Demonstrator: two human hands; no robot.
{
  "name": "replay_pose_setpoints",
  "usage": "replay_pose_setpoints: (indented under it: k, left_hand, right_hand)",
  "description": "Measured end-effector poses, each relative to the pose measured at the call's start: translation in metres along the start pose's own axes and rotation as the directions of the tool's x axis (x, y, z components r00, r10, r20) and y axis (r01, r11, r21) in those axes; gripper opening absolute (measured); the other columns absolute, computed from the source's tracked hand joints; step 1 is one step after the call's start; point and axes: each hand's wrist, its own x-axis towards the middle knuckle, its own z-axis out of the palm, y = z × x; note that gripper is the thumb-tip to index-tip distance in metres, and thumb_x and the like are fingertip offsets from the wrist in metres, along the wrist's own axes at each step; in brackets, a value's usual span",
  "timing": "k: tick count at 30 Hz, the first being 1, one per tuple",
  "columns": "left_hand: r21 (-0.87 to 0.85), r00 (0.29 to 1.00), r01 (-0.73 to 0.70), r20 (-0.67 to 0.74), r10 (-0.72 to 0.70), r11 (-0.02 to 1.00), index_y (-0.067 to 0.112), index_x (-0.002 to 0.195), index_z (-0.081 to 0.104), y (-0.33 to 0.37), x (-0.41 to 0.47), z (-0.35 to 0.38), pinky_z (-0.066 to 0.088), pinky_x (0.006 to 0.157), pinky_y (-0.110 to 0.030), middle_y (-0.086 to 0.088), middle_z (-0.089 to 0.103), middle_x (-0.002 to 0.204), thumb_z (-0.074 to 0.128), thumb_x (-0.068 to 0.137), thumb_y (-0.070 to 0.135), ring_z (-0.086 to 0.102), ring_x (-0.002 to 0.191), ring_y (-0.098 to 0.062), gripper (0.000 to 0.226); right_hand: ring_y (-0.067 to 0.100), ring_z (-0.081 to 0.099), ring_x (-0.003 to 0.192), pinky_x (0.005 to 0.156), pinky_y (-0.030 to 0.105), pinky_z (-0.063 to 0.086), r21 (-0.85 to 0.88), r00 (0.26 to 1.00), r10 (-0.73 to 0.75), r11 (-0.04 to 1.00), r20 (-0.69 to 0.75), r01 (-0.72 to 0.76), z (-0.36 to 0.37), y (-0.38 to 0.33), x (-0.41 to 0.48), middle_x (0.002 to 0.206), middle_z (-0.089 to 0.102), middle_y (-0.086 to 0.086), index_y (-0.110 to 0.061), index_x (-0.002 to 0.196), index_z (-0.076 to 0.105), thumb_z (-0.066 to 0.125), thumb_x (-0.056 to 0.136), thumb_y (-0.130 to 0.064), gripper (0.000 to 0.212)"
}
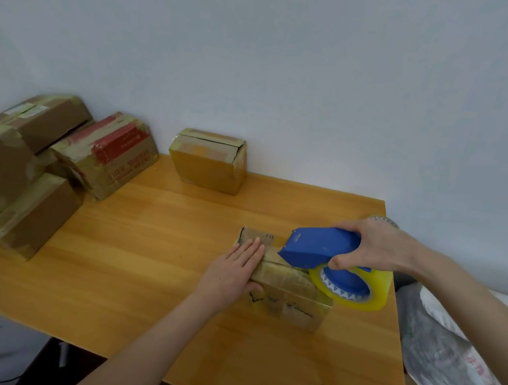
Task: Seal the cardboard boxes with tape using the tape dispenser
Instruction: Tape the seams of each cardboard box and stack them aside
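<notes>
Against pale wall (292,55), wooden table (147,243) with boxes (208,165)

Soft, even, rather dim light fills the scene, giving the pale wall (292,55) a bluish cast and leaving only faint shadows on the bench (147,243). The wide lens bends the bench edges, and detail smears toward the corners, where the boxes (13,173) at left look blurred.

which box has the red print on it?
The box immediately left of the lone box by the wall; only it carries a red panel.
</notes>
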Motion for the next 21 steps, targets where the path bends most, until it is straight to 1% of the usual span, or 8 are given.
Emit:
replay_pose_setpoints:
  k: [2, 4, 6, 9, 14, 17, 19, 21]
  left_hand:
    - [-0.017, 1.0, 0.004, -0.025, -0.005, 1.0, 0.017, 0.146, -0.022, 0.003, -0.001, -0.003, -0.009, 0.12, -0.031, 0.001, -0.025, 0.151, 0.029, 0.098, 0.055, -0.017, 0.146, -0.014, 0.079]
    - [-0.022, 0.997, -0.041, -0.061, 0.039, 0.999, 0.017, 0.145, -0.022, 0.012, 0.0, -0.005, -0.012, 0.118, -0.03, 0.0, -0.024, 0.154, 0.031, 0.098, 0.055, -0.019, 0.145, -0.014, 0.08]
    - [-0.012, 0.995, -0.075, -0.06, 0.074, 0.997, 0.015, 0.149, -0.015, 0.019, 0.003, -0.006, -0.012, 0.117, -0.029, 0.001, -0.021, 0.156, 0.032, 0.098, 0.056, -0.018, 0.145, -0.013, 0.081]
    - [0.002, 0.998, -0.058, -0.024, 0.058, 0.998, 0.013, 0.153, -0.006, 0.022, 0.007, -0.006, -0.008, 0.118, -0.029, 0.001, -0.017, 0.158, 0.033, 0.098, 0.054, -0.012, 0.147, -0.013, 0.079]
    - [-0.015, 0.998, -0.06, 0.017, 0.06, 0.998, 0.014, 0.153, -0.006, 0.015, 0.004, -0.003, -0.007, 0.118, -0.028, 0.0, -0.017, 0.159, 0.034, 0.098, 0.051, -0.013, 0.147, -0.013, 0.078]
    - [-0.044, 1.0, -0.03, 0.007, 0.03, 0.999, 0.017, 0.154, -0.005, 0.006, -0.001, -0.005, -0.003, 0.118, -0.028, 0.001, -0.023, 0.154, 0.033, 0.097, 0.054, -0.011, 0.148, -0.014, 0.078]
    - [-0.108, 1.0, 0.004, -0.01, -0.005, 0.994, 0.02, 0.154, -0.001, 0.007, -0.002, -0.008, 0.003, 0.119, -0.029, 0.003, -0.021, 0.154, 0.024, 0.096, 0.06, -0.01, 0.147, -0.012, 0.075]
    - [-0.166, 0.999, 0.035, -0.032, -0.041, 0.985, 0.022, 0.153, 0.0, 0.01, -0.003, -0.008, 0.003, 0.12, -0.029, 0.003, -0.015, 0.158, 0.005, 0.091, 0.063, -0.009, 0.147, -0.01, 0.074]
  right_hand:
    - [0.005, 0.063, 0.077, 0.072, 0.032, 0.057, 0.004, 1.0, 0.002, 1.0, -0.016, -0.002, 0.0, -0.002, 0.0, 0.089, 0.065, -0.015, -0.038, 0.108, 0.058, 0.061, 0.049, -0.07, 0.067]
    - [0.008, 0.063, 0.083, 0.079, 0.036, 0.057, -0.024, 1.0, 0.017, 1.0, -0.02, -0.017, 0.002, -0.007, 0.001, 0.096, 0.062, -0.015, -0.037, 0.112, 0.051, 0.065, 0.051, -0.072, 0.072]
    - [0.009, 0.062, 0.083, 0.08, 0.037, 0.056, -0.068, 0.998, 0.05, 0.996, -0.04, -0.053, 0.004, -0.01, 0.002, 0.095, 0.06, -0.015, -0.036, 0.111, 0.048, 0.071, 0.061, -0.069, 0.065]
    - [0.011, 0.062, 0.084, 0.08, 0.038, 0.056, -0.105, 0.994, 0.084, 0.99, -0.068, -0.091, 0.005, -0.013, 0.003, 0.094, 0.061, -0.013, -0.034, 0.111, 0.051, 0.069, 0.063, -0.071, 0.063]
    - [0.01, 0.063, 0.085, 0.08, 0.039, 0.057, -0.033, 0.995, 0.07, 0.997, -0.065, -0.073, 0.008, -0.014, 0.0, 0.098, 0.062, -0.013, -0.034, 0.113, 0.051, 0.072, 0.064, -0.067, 0.062]
    - [0.009, 0.062, 0.087, 0.081, 0.039, 0.057, -0.022, 0.996, 0.046, 0.999, -0.074, -0.048, 0.01, -0.02, 0.0, 0.1, 0.06, -0.014, -0.037, 0.114, 0.048, 0.074, 0.064, -0.062, 0.062]
    - [0.008, 0.062, 0.087, 0.081, 0.039, 0.057, -0.02, 0.997, 0.043, 0.999, -0.071, -0.044, 0.009, -0.02, 0.001, 0.101, 0.06, -0.013, -0.037, 0.114, 0.047, 0.075, 0.065, -0.06, 0.061]
    - [0.008, 0.062, 0.085, 0.08, 0.038, 0.058, 0.019, 0.997, 0.048, 0.999, -0.061, -0.047, 0.008, -0.018, 0.001, 0.101, 0.061, -0.012, -0.036, 0.115, 0.047, 0.076, 0.066, -0.058, 0.061]
